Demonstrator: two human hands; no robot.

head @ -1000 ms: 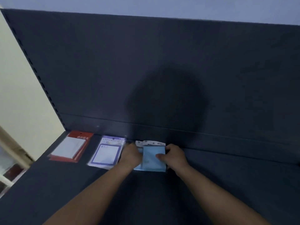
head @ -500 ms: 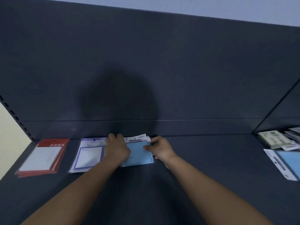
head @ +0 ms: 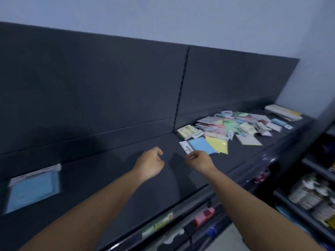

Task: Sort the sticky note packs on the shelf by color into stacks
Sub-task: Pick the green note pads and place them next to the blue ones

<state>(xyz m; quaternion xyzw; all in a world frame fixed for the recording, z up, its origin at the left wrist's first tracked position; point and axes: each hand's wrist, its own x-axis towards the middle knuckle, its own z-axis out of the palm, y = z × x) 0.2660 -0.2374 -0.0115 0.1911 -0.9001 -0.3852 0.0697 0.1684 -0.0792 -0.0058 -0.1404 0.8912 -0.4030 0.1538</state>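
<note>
dark shelf (head: 108,171) seen running from lower left to upper right, with a dark back panel (head: 90,87) behind it.

far left: one blue pack (head: 33,189) is laid flat on the shelf, white header card toward the back panel, well apart from the rest, at about 8 o'clock of the left hand.

centre: left hand (head: 150,164) is held over bare shelf, fingers loosely curled, narrow gap, nothing held.

at 3 o'clock of it: right hand (head: 200,161), fingers curled inward, nothing seen gripped. it is placed just beside the white header of a second blue pack (head: 201,145), which lies flat at its 12 o'clock; contact cannot be told.

yellow pack (head: 217,146) is overlapped against that blue pack's right edge.

at 1 to 2 o'clock of the right hand: unsorted pile of mixed packs (head: 233,125), pastel green, pink, yellow, blue and white, spread toward the shelf's far end.

lower right: side shelves with goods (head: 308,194), blurred.
</note>
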